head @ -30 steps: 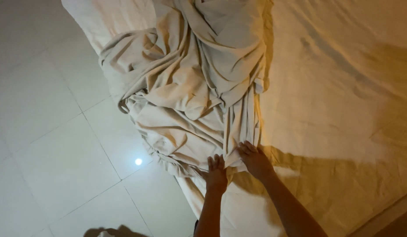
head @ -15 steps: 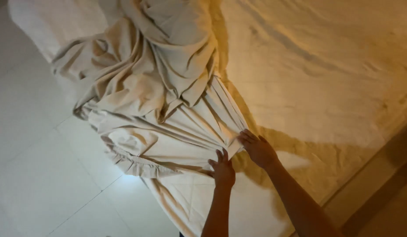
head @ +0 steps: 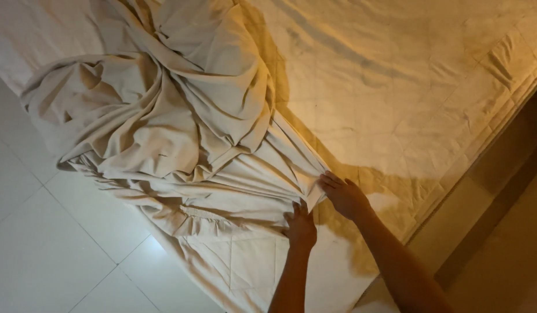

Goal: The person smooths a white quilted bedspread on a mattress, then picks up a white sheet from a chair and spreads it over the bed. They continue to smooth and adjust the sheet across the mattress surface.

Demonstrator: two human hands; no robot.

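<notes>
- White floor tiles fill the lower left, beside the bed.
- A crumpled beige sheet lies heaped on the bed's left part, its gathered edge hanging over the side toward the floor.
- The left hand presses on the sheet's bunched edge, fingers bent into the folds, pinching the cloth.
- The right hand lies just beside it, fingers stretched flat and released against the same edge.
- The quilted mattress spreads to the right, bare and lightly wrinkled.
</notes>
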